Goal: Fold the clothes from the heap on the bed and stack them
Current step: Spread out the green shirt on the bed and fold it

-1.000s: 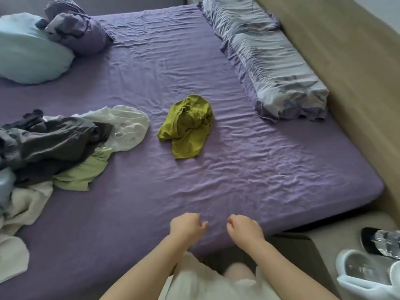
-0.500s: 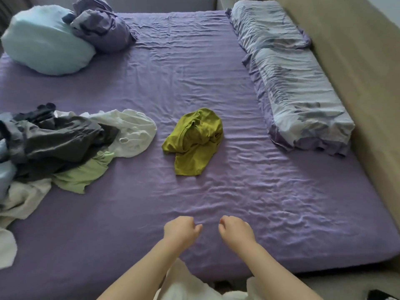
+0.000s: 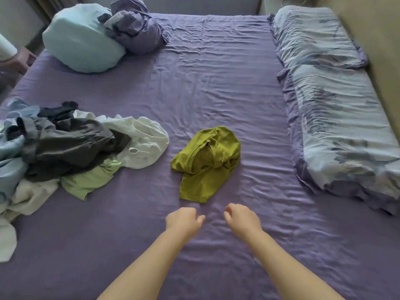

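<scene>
Purple sheet is covering the bed [image 3: 216,87], wrinkled all over. Taking the olive-green garment [image 3: 205,165] as my landmark: the heap of clothes [image 3: 65,152] is lying well to its left, with dark grey, white, pale green and light blue pieces tangled together. The garment itself is sitting crumpled and alone near the middle of the bed. Just below it I am holding my left hand [image 3: 184,221] with fingers loosely curled, gripping nothing. My right hand [image 3: 242,219] is hovering beside it, curled likewise and empty. Far right of the garment, a patterned duvet [image 3: 333,118] is lying rolled.
</scene>
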A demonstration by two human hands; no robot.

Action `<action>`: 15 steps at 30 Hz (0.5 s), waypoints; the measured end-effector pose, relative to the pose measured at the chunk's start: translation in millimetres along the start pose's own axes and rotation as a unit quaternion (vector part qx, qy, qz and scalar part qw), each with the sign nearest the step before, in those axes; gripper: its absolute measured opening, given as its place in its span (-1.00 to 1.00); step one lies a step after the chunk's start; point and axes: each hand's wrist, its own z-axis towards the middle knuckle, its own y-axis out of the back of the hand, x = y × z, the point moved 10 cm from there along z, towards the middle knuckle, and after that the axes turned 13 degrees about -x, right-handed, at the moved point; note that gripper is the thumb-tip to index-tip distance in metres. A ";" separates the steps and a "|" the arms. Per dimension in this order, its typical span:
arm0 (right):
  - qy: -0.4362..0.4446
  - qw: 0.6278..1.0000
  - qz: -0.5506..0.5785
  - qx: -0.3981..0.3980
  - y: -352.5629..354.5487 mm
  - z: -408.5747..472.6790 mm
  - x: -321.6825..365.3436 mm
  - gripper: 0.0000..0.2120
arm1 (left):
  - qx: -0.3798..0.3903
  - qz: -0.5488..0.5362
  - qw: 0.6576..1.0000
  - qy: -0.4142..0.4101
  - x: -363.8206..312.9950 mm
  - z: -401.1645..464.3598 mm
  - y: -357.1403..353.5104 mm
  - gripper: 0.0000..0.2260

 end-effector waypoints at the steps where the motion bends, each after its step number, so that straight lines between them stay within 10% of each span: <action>1: 0.003 1.000 0.001 -0.002 3.5 11.1 3.4 -0.72 | 0.000 0.000 1.000 0.004 0.0 10.5 4.6 -0.63; 15: 0.015 0.999 -0.005 -0.035 6.6 183.1 16.1 -0.69 | 0.018 -0.036 0.999 -0.002 0.9 185.0 18.1 -0.66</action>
